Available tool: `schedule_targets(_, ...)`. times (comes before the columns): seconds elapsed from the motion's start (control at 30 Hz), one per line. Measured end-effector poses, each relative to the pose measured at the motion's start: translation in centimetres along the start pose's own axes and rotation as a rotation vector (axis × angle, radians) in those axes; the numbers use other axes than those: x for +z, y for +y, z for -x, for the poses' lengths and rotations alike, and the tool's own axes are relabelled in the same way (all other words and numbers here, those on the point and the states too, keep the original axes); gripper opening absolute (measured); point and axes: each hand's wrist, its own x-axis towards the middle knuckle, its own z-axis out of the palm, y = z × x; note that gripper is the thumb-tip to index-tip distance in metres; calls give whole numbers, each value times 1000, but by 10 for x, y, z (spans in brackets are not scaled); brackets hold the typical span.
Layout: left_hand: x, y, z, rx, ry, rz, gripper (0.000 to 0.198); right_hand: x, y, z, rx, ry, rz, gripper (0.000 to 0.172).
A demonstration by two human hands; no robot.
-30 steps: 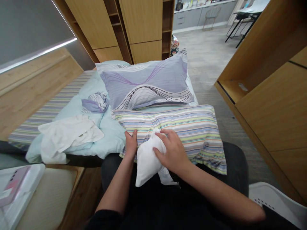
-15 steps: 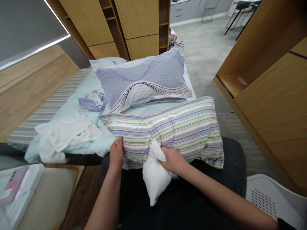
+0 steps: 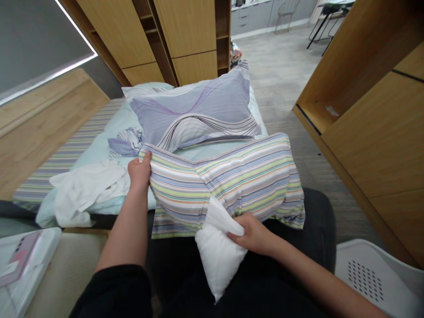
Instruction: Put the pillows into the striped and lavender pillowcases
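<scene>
A striped pillowcase (image 3: pixel 245 176) lies across the lap, and my left hand (image 3: pixel 141 170) pinches its upper left corner. My right hand (image 3: pixel 250 232) is closed on the edge of a white cloth-covered pillow (image 3: pixel 220 258), whose pointed lower end hangs down over the lap. The upper part of this white piece rests against the striped fabric. Behind the stripes lies a purple-grey patterned pillow (image 3: pixel 205 106) on pale blue bedding (image 3: pixel 96 145). How far the white piece reaches into the striped one cannot be made out.
White cloth (image 3: pixel 86 190) and a crumpled patterned cloth (image 3: pixel 127 141) lie at the left. A phone (image 3: pixel 20 258) rests on a white tray (image 3: pixel 48 247) at the lower left. Wooden cabinets (image 3: pixel 380 141) stand right; a white perforated chair (image 3: pixel 367 274) is lower right.
My left hand has moved up and left to the striped pillowcase's corner, lifting it. My right hand has shifted slightly right and down, with the white piece spread wider.
</scene>
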Motion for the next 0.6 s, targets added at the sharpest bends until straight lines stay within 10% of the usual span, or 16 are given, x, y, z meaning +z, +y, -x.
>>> schedule_targets(0.27,66,-29,-49,-41,-174,-207,42,-27,-16,62,22,-37,-184,45)
schedule_targets(0.6,126,-74,-15,-154,-288,-259,35,-46,2,110,101,130,-69,51)
